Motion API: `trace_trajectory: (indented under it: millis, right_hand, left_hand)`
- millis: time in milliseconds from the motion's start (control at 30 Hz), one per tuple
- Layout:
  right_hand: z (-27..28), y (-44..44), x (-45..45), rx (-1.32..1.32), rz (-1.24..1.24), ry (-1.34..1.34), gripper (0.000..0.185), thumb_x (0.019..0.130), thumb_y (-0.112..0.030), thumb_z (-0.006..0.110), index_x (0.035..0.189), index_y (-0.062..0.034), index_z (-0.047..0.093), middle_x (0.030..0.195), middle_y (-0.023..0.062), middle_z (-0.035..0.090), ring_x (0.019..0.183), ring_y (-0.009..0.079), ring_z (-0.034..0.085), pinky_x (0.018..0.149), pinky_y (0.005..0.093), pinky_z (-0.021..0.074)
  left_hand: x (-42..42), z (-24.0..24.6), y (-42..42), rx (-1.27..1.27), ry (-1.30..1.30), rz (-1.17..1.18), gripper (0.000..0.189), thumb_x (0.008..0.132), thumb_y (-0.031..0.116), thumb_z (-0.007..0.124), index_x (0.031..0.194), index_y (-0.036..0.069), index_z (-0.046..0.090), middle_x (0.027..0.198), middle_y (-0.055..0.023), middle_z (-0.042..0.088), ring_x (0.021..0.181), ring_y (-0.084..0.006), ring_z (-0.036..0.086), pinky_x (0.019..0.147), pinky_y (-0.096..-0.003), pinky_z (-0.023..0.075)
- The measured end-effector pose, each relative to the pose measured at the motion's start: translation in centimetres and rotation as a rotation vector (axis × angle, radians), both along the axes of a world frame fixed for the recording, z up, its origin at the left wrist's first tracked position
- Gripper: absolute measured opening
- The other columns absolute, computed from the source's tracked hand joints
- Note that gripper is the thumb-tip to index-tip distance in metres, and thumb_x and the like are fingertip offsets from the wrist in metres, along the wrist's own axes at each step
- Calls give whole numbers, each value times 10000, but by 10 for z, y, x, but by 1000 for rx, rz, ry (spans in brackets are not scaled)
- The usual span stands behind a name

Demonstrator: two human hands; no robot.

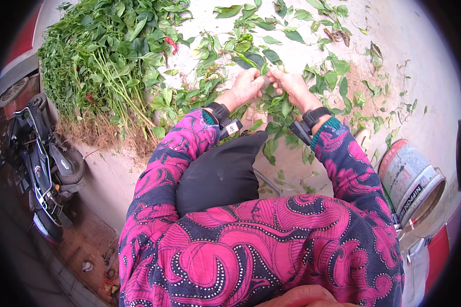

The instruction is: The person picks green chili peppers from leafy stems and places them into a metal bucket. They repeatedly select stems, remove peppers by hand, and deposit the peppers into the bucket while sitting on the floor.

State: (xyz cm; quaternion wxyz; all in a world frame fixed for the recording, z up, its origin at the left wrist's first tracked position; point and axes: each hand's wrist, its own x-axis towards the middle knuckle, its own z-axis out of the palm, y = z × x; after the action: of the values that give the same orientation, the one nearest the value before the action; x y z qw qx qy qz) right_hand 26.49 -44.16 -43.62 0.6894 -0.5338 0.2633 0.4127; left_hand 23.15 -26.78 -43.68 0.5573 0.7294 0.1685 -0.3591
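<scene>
In front of me my left hand (pixel 245 85) and my right hand (pixel 291 85) almost meet over a leafy chili plant. Slender green chili peppers (pixel 246 60) stick out at the fingertips of the left hand, which is closed around them. My right hand pinches a part of the plant, its thumb and fingers together; the exact stem is hidden by the fingers. Below the hands hang green leaves (pixel 282 109) of the plant. Each wrist wears a black strap with a small device.
A big heap of uprooted chili plants (pixel 111 57), roots towards me, lies at the left, with a red chili pepper (pixel 170 45) at its edge. Loose leaves (pixel 332 76) litter the concrete floor. A paint bucket (pixel 411 182) lies tipped at the right; a motor scooter (pixel 42 172) stands at the left.
</scene>
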Motion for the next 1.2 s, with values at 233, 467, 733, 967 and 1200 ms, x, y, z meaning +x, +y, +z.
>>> trace_trajectory:
  millis: [233, 467, 733, 967, 1200]
  right_hand:
    - [-11, -8, -3, -24, 62, -41, 230, 874, -257, 683, 842, -31, 657, 725, 39, 642, 490, 74, 474, 421, 221, 342]
    - [4, -33, 6, 280, -306, 56, 289, 976, -290, 528, 848, -33, 560, 827, 92, 595, 677, 164, 496, 632, 275, 443]
    - [11, -34, 13, 348, -544, 14, 315, 999, -331, 468, 880, -44, 519, 799, 96, 561, 679, 181, 500, 661, 320, 456]
    - [5, -83, 14, 145, -710, -31, 339, 1026, -344, 387, 835, -76, 471, 737, 107, 559, 570, 173, 450, 595, 322, 433]
    - [12, -138, 15, -104, -574, -180, 336, 977, -355, 519, 752, -111, 470, 652, 23, 481, 564, 153, 448, 648, 320, 472]
  left_hand:
    - [-4, 14, -13, -162, -80, -246, 165, 973, 161, 512, 1046, 62, 622, 767, -13, 633, 548, -54, 547, 457, -213, 445]
    - [44, 1, 22, 680, -615, -460, 275, 873, 227, 625, 1101, 74, 638, 988, -142, 675, 880, -285, 662, 766, -362, 526]
    - [25, 36, -44, -715, 242, 96, 432, 969, 362, 535, 1296, 81, 505, 1004, -21, 587, 750, -116, 597, 512, -225, 461]
    - [14, 31, -37, -396, 125, -218, 206, 953, 210, 571, 1068, 51, 632, 594, 48, 484, 458, -42, 455, 415, -187, 368]
    - [16, -2, -30, 68, -290, -532, 342, 828, 284, 705, 1119, 109, 664, 1114, -143, 639, 1003, -272, 626, 863, -362, 486]
